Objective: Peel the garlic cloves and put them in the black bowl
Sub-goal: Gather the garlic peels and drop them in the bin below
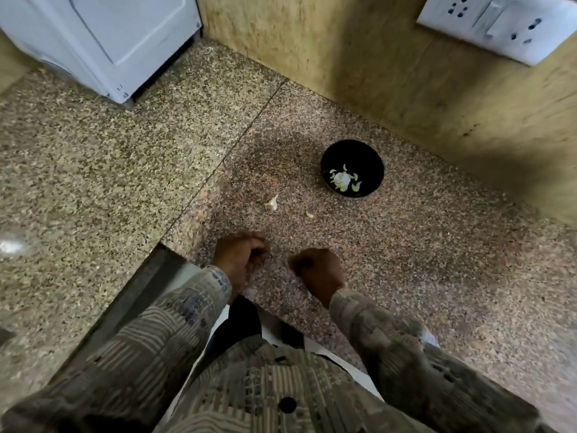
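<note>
black bowl [352, 151] sits upright on speckled granite counter [437, 245], right of centre, near the tan wall [312, 42]. bowl is round w/ glossy dark inside. in its bottom are peeled cloves [355, 176]: pale cream, curved crescent shapes, several lying loose round a brighter white clump in the middle. can't tell if the clump is cloves or skin.

on the counter, left of the bowl & apart from it, is one garlic clove [272, 203] w/ skin on: off-white, teardrop shape, thin pointed tip aiming up-right. to its right, a small pale bit [309, 214], yellowish & curved. peeled piece or skin, too small to tell.

left hand [240, 256] & right hand [318, 270] are both low over the counter near its front edge, gap btwn them, nearer the wearer than the loose clove. both blurred. left hand: fingers curled under, knuckles up, fingertips toward the right hand. right hand: fist-like, back of hand to camera. can't tell whether either pinches anything. both are apart from bowl & loose clove.

patterned sleeves [187, 307] reach the wrists. white appliance [109, 42] stands at back left. white switch/socket plate [499, 23] is on the wall, upper right. a counter seam [218, 164] runs diagonally, left of the clove.
</note>
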Demonstrator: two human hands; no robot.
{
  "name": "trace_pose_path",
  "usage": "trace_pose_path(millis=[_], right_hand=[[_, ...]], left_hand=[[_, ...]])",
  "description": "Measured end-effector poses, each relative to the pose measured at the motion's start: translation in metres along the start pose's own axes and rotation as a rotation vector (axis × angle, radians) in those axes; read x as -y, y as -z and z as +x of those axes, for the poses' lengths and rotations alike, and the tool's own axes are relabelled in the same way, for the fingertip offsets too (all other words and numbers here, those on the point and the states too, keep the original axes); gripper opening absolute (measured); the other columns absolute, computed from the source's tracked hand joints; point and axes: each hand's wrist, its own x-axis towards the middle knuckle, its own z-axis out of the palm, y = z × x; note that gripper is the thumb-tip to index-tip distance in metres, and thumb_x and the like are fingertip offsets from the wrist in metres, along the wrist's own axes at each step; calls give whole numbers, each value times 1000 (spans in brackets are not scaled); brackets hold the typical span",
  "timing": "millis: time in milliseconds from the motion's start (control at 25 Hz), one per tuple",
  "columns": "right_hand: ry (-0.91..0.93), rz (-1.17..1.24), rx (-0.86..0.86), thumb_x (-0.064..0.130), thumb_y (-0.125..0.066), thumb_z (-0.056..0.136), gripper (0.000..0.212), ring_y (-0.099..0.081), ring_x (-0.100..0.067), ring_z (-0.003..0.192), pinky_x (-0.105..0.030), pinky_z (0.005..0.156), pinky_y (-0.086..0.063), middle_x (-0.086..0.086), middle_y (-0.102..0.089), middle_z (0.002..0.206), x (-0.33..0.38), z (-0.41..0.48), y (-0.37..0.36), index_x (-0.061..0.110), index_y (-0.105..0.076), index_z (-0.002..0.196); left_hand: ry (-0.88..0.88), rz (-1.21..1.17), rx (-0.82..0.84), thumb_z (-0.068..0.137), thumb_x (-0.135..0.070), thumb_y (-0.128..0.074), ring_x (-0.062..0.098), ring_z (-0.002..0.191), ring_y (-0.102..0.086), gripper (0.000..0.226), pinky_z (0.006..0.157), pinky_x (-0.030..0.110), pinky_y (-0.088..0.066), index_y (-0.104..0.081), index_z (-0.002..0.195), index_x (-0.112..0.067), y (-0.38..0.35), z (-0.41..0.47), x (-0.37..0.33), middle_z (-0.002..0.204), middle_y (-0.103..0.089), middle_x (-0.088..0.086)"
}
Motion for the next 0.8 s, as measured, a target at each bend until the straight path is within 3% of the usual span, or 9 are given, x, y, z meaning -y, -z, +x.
trace_pose_path(millis=[80, 120, 200, 360, 560, 800], right_hand=[[-339, 881, -11, -10, -63, 91, 20, -66, -23, 76, -38, 79, -57, -14, -72, 81, 13, -9, 2, 5, -72, 82], [-409, 1158, 36, -16, -56, 93, 25, -66, -21, 78, -33, 78, -59, -13, -69, 83, 21, -13, 5, 4, -66, 83], [-418, 1344, 148, -18, -50, 96, 28, -66, -18, 84, -27, 77, -62, -10, -66, 90, 37, -20, 12, 6, -61, 86], [-316, 1287, 342, -15, -52, 96, 21, -67, -14, 90, -25, 88, -56, -7, -70, 94, 85, -44, 22, -1, -66, 104], [-232, 1176, 565, -18, -54, 93, 24, -72, -11, 69, -20, 75, -59, -5, -74, 76, 142, -77, -19, 3, -66, 91], [-141, 992, 853, -19, -54, 92, 22, -74, -11, 69, -20, 69, -61, -5, -74, 74, 195, -148, -115, 0, -65, 91]], left_hand=[[-13, -100, 6, 87, 11, -69, 25, 84, -75, 20, 82, 35, -64, -75, 103, 1, 2, -16, 8, 101, -76, 18], [-26, -172, 23, 89, 10, -67, 24, 86, -75, 21, 82, 33, -64, -74, 107, 2, 3, -25, 11, 104, -76, 17], [-72, -298, 38, 93, 7, -64, 19, 84, -76, 20, 77, 29, -64, -72, 110, 1, 8, -47, 17, 103, -77, 12], [-159, -440, 14, 99, 8, -54, 11, 68, -74, 17, 66, 21, -61, -67, 100, -3, 36, -92, 20, 76, -76, 4], [-346, -666, -70, 99, 10, -52, 11, 74, -72, 20, 72, 22, -62, -66, 97, -5, 113, -149, 33, 80, -72, 3], [-474, -902, -282, 97, 12, -53, 14, 86, -68, 20, 76, 24, -63, -67, 99, -2, 225, -225, 83, 90, -68, 6]])
